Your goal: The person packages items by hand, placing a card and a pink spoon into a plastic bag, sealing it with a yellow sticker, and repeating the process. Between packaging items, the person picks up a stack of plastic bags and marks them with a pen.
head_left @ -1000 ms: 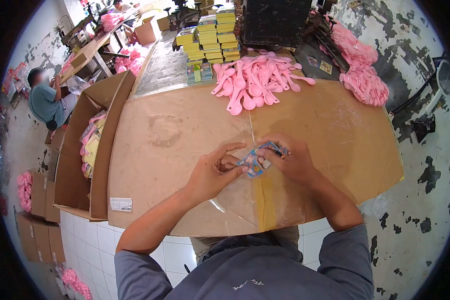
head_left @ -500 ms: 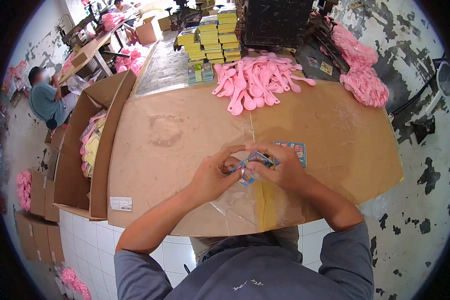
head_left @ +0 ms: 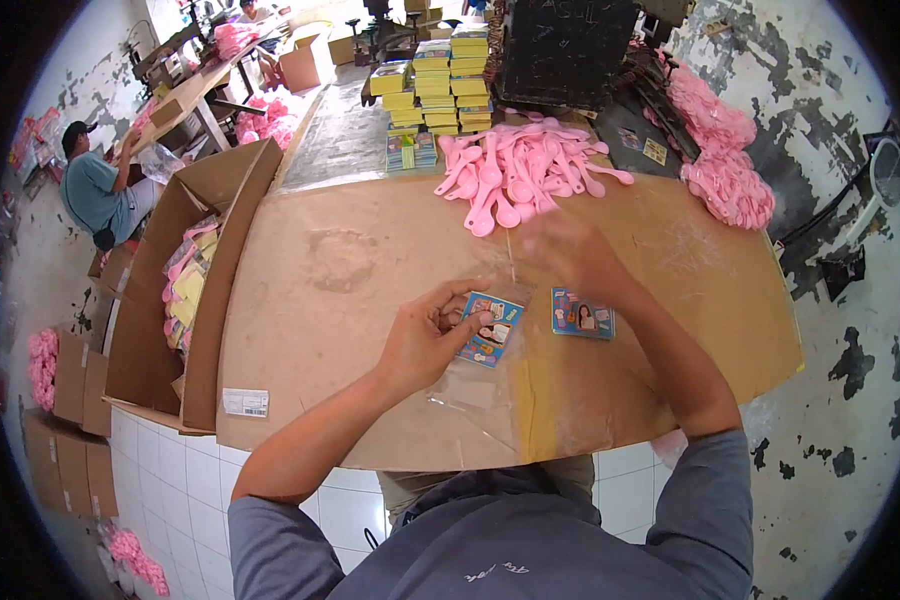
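Bent the left hand [head_left: 422, 338] inward over the brown cardboard-covered surface [head_left: 340, 380], gripping a blue printed rectangular card [head_left: 487, 340] beneath the thumb, with a clear plastic bag [head_left: 468, 386] around it. Stretched the right hand [head_left: 562, 246] forward, near a heap of pink plastic spoons [head_left: 520, 172], too blurred to tell open from closed. Had small blue printed cards [head_left: 580, 317] lying between both forearms.

Counter [head_left: 340, 330]: plain brown, a yellow strip [head_left: 536, 410] running to the near edge. Spoons [head_left: 490, 175], far edge: uniform pink. Stacks [head_left: 433, 85], beyond the far edge: yellow sides. Held card [head_left: 492, 325] and loose cards [head_left: 582, 314]: blue ground, multicoloured printed pictures. Label [head_left: 246, 402], near left corner: white, black print. Box [head_left: 232, 215], left edge: brown, contents [head_left: 190, 285] yellow and pink. Sleeves [head_left: 705, 490]: grey. Wall [head_left: 820, 90]: pale, irregular dark patches. Floor [head_left: 185, 470]: white, squared by grey lines.
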The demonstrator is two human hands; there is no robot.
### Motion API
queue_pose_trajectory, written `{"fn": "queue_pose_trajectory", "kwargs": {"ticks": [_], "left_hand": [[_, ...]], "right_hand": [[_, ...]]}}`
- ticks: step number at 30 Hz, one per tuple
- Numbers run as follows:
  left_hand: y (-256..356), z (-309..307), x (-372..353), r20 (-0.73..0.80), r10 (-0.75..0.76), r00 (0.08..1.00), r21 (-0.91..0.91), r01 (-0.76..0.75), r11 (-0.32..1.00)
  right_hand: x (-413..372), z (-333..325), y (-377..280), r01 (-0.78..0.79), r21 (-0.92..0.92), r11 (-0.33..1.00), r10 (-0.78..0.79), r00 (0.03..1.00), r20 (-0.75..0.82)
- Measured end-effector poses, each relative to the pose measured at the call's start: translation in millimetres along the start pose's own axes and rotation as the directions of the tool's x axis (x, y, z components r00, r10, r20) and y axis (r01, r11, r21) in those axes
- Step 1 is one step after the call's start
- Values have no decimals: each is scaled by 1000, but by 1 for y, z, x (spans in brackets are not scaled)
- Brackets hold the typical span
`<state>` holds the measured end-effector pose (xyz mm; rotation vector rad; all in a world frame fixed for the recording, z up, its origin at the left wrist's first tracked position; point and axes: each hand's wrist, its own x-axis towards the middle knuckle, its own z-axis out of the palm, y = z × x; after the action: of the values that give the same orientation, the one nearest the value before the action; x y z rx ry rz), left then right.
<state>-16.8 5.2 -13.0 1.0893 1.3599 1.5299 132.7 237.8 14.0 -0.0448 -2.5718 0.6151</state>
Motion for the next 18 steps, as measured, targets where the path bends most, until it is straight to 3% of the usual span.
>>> {"fn": "queue_pose_trajectory", "kwargs": {"ticks": [2,5,8,11,14,17,18], "left_hand": [[-1,1,0,4,10,1000,-56,-10,998],[3,0,0,-14,16,1000,-48,-16,999],[-1,-6,2,-24,-5,1000,-76,4,997],[-4,-9,3,-10,-15,1000,-151,13,988],[0,-11,3,10,-2,1000,-93,3,996],[2,-7,0,49,1,999,-117,5,993],[1,-5,0,68,3,998,-146,7,989]], "right_hand": [[18,10,39,-179,101,979,200,942,-271],[30,21,91,-205,-200,958,154,957,-247],[41,16,87,-390,-75,918,371,910,-184],[35,15,89,-401,235,885,447,873,-196],[27,-4,32,-373,348,860,442,886,-142],[12,-8,-14,-340,668,662,420,906,45],[9,-7,-25,-315,706,635,410,911,38]]}}
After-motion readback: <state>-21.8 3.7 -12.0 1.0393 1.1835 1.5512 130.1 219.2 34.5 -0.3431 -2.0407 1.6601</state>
